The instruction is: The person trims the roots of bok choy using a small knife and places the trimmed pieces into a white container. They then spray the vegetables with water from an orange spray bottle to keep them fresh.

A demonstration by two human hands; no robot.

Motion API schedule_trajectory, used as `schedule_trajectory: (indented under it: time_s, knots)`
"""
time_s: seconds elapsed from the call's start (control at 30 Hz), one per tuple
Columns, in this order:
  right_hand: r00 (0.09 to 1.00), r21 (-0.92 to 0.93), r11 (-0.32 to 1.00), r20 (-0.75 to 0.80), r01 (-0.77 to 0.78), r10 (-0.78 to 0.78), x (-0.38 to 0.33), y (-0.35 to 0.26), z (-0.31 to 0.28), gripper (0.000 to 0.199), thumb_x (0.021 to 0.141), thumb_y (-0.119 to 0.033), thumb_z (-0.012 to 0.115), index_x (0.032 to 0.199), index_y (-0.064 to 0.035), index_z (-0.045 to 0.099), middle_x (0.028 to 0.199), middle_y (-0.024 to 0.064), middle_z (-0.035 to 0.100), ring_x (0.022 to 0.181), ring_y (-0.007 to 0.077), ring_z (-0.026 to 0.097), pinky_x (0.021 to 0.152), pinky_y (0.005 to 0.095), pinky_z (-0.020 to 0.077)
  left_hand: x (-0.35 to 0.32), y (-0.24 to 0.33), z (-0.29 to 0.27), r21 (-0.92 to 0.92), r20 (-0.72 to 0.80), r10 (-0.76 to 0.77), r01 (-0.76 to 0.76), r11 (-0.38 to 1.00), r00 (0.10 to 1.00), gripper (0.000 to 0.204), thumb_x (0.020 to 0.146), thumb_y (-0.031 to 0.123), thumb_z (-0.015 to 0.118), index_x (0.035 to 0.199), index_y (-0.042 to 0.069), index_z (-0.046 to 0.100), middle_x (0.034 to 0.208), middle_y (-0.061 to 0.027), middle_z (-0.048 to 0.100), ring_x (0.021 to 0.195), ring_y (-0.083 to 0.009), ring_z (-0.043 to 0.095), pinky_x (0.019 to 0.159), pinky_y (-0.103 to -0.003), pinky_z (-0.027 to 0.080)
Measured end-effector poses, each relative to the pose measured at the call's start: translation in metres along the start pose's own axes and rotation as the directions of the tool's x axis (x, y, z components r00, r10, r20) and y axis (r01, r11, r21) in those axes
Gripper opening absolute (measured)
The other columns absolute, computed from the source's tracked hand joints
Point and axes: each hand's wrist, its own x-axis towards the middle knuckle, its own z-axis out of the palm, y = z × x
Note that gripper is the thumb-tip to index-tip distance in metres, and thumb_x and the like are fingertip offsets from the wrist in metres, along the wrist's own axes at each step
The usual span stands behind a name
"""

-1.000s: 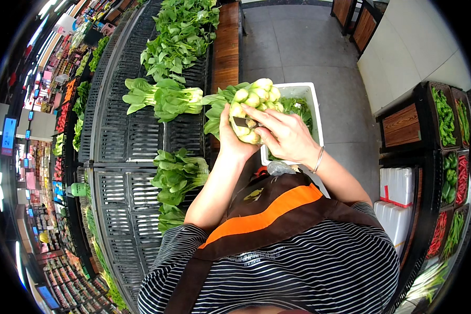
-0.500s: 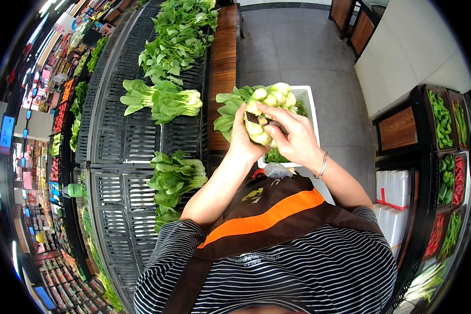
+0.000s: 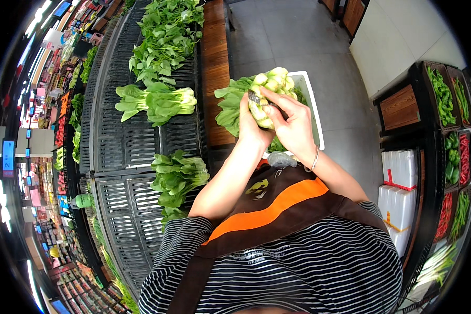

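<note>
A bunch of bok choy (image 3: 273,81), its leaves to the left and pale stem ends to the right, is held up in front of me over a white crate. My left hand (image 3: 251,124) wraps round it from below, fingers partly hidden behind the stems. My right hand (image 3: 294,124) presses thumb and forefinger on the stem ends from the right. A narrow dark strip shows across the stems near my left fingertips; I cannot tell what it is. The white crate (image 3: 314,112) under my hands holds more greens.
On the left stands a black slatted rack (image 3: 123,201) with bok choy bunches (image 3: 170,104) and a heap of leafy greens (image 3: 165,49). A wooden ledge (image 3: 214,68) edges it. On the right are white foam boxes (image 3: 397,201) and crates of green peppers (image 3: 451,157) and red chillies (image 3: 463,159).
My right fingers have shifted over the stem ends and the bunch has turned slightly in my hands. The dark patch on the stems now sits higher, nearer my left fingertips.
</note>
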Motion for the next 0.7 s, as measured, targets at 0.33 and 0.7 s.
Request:
schedule_trajectory:
  time_s: [0.33,0.7]
  knots:
    - [0.983,0.161,0.986,-0.168,-0.039,0.066,0.013,0.014,0.009,0.027,0.082,-0.002,0.063,0.108,-0.0054,0.069,0.097,0.0167,0.069,0.086,0.0238,0.069,0.078,0.0307,0.0522,0.016,-0.004,0.002,-0.028,-0.065,0.017,-0.019,0.999,0.998,0.058,0.097,0.053,0.027,0.13,0.011,0.049,0.13,-0.0111,0.053,0.121,-0.0268,0.051,0.105,-0.045,0.039]
    - [0.849,0.842,0.331,0.244,-0.425,0.468,0.015,0.043,-0.022,0.035,0.098,-0.018,0.05,0.132,-0.0086,0.05,0.077,-0.0019,0.049,0.054,0.0028,0.035,0.046,0.0189,0.0273,0.035,0.009,-0.008,0.02,-0.038,0.017,-0.016,1.0,0.999,0.061,0.094,0.054,0.023,0.135,0.014,0.047,0.138,-0.0094,0.047,0.13,-0.0287,0.043,0.109,-0.047,0.032]
